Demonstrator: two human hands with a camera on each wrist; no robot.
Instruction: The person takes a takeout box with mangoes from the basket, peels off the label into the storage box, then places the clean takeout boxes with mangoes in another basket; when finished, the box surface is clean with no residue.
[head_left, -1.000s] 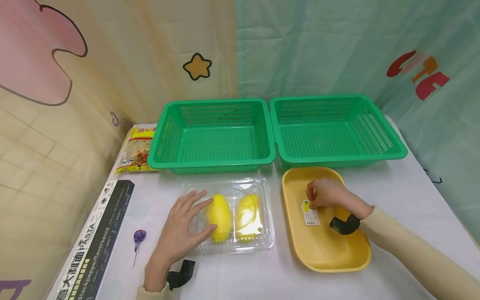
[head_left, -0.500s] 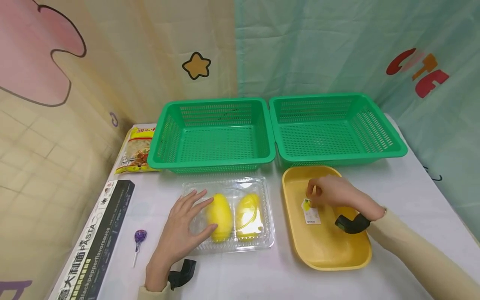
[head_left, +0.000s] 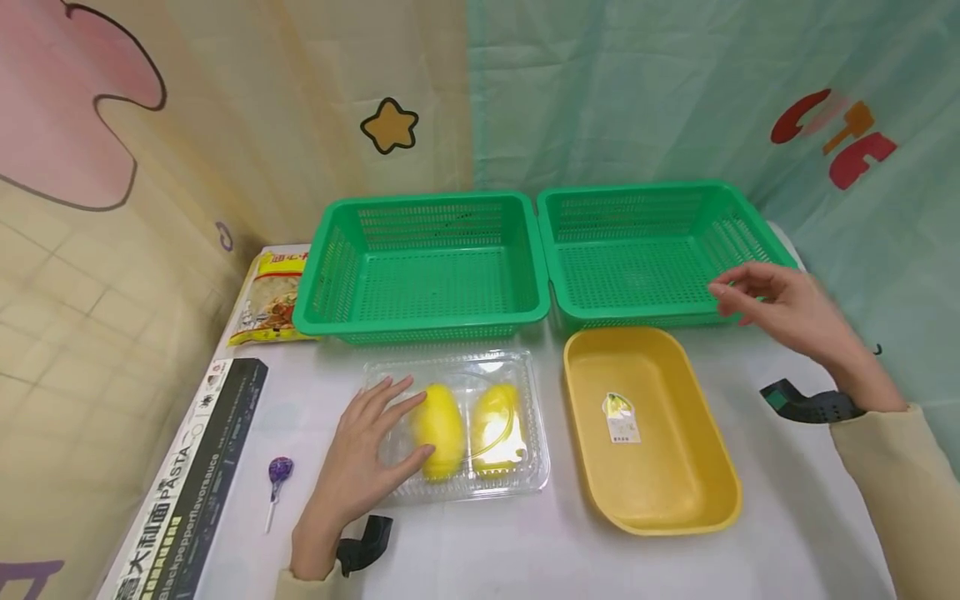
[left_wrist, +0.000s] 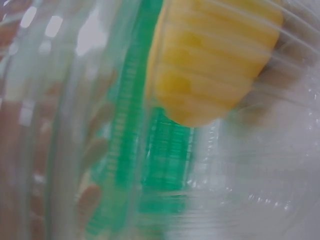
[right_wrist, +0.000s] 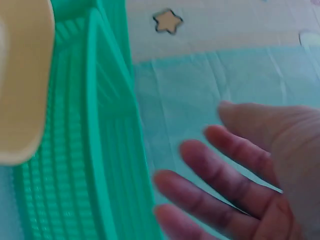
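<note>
My left hand (head_left: 365, 458) lies with spread fingers over the left side of a clear plastic clamshell box (head_left: 536, 467). Two yellow oval fruits, mango-like in shape, sit inside it: a left fruit (head_left: 439, 429) and a right fruit (head_left: 497, 425). Through blurred plastic, the left wrist view shows one yellow fruit (left_wrist: 210, 60). My right hand (head_left: 787, 312) hovers in the air by the front right corner of the right green basket (head_left: 637, 317). Its fingers are loosely bent with nothing between them, as the right wrist view confirms. A small card with a yellow fruit picture (head_left: 622, 421) lies in the yellow tray (head_left: 675, 483).
A left green basket (head_left: 420, 321) stands beside the right one at the back. A yellow food packet (head_left: 273, 300) lies at its left. Nearer are a long black-and-white pasta box (head_left: 198, 475) and a purple lollipop (head_left: 280, 475). Curtains hang behind the table.
My right hand has let go of the card, lifted out of the yellow tray and moved right and away towards the right basket's corner. The card stays in the tray; my left hand keeps its place.
</note>
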